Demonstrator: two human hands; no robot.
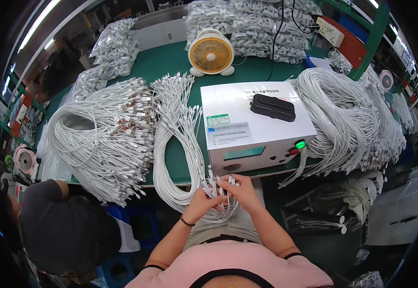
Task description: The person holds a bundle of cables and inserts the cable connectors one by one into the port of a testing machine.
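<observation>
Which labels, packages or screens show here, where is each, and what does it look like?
Label: small green-and-white rectangle on the white box top.
Sticker: larger pale rectangle below the label, at the box's front edge.
Panel: teal rectangle on the box front.
Bagged cables: clear bags piled at the table's far edge.

Cable bundle (pixel 106 134) lies left of tester box (pixel 254 127).

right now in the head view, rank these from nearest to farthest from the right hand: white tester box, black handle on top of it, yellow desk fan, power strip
1. white tester box, just beyond the right hand at the table edge
2. black handle, on the box top, slightly right
3. yellow desk fan, behind the box, centre of the table
4. power strip, far back right by the green frame
</observation>
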